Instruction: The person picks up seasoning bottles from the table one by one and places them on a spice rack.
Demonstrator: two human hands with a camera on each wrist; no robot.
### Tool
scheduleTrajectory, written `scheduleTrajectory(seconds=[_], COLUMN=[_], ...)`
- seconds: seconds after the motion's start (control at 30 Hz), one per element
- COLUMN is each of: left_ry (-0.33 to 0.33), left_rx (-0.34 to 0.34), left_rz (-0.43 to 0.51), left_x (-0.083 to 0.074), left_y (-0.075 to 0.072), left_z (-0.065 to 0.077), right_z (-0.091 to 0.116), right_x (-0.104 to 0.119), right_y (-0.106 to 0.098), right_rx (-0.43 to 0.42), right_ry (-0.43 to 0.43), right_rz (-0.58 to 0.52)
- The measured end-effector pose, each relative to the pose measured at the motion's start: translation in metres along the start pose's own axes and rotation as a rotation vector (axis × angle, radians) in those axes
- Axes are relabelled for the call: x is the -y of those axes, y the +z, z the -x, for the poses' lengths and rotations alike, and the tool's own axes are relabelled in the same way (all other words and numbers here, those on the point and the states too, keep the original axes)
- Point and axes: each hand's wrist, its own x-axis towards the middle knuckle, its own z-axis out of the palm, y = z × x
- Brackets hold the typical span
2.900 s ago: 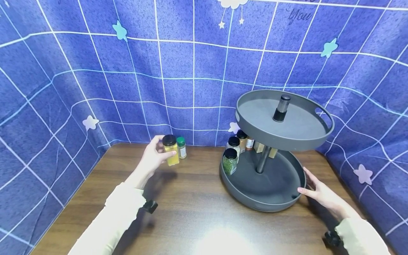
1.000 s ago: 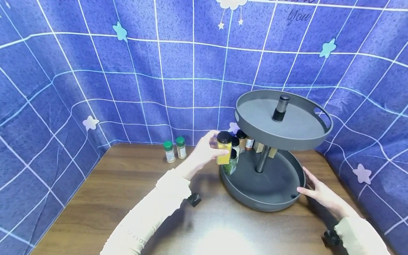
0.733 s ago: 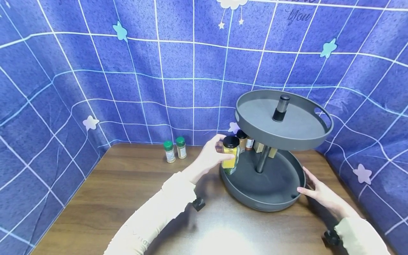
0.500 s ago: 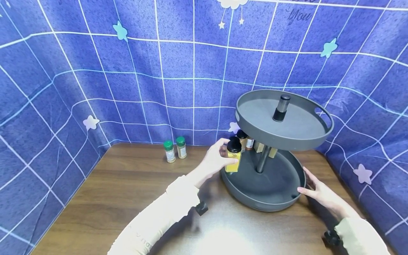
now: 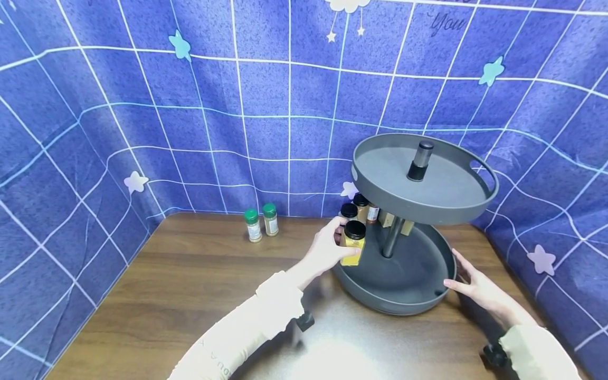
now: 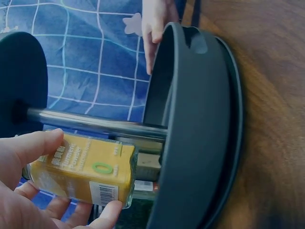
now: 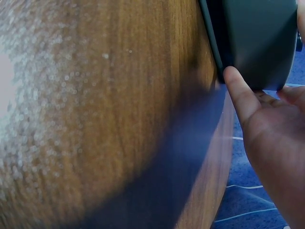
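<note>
My left hand (image 5: pixel 326 248) holds a square glass jar of turmeric powder (image 5: pixel 352 257), black-capped and yellow inside, between thumb and fingers. It is over the left side of the lower tier of a dark grey two-tier spice rack (image 5: pixel 404 279). The left wrist view shows the jar's label (image 6: pixel 90 164) and its base close to the tier's wall (image 6: pixel 200 105). A green herb jar (image 6: pixel 136 214) is mostly hidden behind it. At the rack's right side, my right hand (image 5: pixel 484 290) grips the lower tier's edge, thumb at the rim; its fingers (image 7: pixel 240 90) lie against the outer wall.
Along the lower tier's back left stand a black-capped jar (image 5: pixel 348 211), a brown spice jar (image 5: pixel 362 211), a small labelled bottle (image 5: pixel 372 214) and pale boxes (image 5: pixel 386 218). Two green-capped shakers (image 5: pixel 254 231) stand on the wooden table (image 5: pixel 199 274). The upper tier (image 5: pixel 456 174) overhangs the lower one.
My left hand has carried the turmeric jar from beside the green-capped shakers rightward to the rack, then lowered it toward the front of the lower tier. My right hand has stayed put.
</note>
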Motion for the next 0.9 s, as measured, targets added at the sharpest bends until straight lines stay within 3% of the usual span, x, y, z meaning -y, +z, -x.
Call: scheduleTrajectory(seconds=[0.2, 0.67, 0.9], left_ry=[0.0, 0.018, 0.061], left_rx=[-0.007, -0.059, -0.081], left_rz=[-0.051, -0.099, -0.164], left_x=[0.01, 0.02, 0.027], left_y=[0.006, 0.013, 0.018], left_z=[0.004, 0.008, 0.01], right_z=[0.0, 0.001, 0.001], right_x=[0.0, 0.005, 0.005], right_y=[-0.001, -0.001, 0.0], right_rx=[0.002, 0.008, 0.003], right_ry=[-0.012, 0.05, 0.059], right_rz=[-0.001, -0.02, -0.008])
